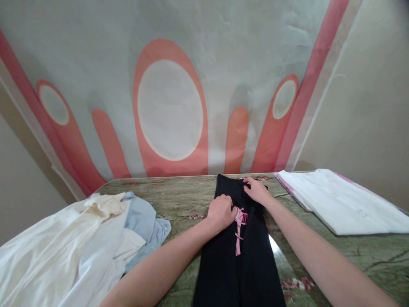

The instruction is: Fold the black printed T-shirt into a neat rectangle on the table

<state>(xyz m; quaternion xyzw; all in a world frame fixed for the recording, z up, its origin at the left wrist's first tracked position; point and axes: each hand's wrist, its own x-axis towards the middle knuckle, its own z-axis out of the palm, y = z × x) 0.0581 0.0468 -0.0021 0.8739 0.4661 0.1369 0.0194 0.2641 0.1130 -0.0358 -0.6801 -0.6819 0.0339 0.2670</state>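
Observation:
A pair of black trousers (220, 273) lies lengthwise on the table, its waist end near the far edge and its legs running toward me. A pink printed design (238, 232) shows on the dark fabric in the middle. My left hand (222, 212) is closed on the cloth just left of that design, fingers curled under. Farther up and to the right, my right hand (256, 190) grips the trousers near the right corner of the waist, thumb and fingers close together.
Loose cream and white clothes (67, 238) are heaped on the left, with a light blue garment (143, 221) beside them. Folded white clothes (345, 200) lie stacked at the right. The wood-patterned table (182, 187) meets a wall with a coral-and-white mural (172, 160).

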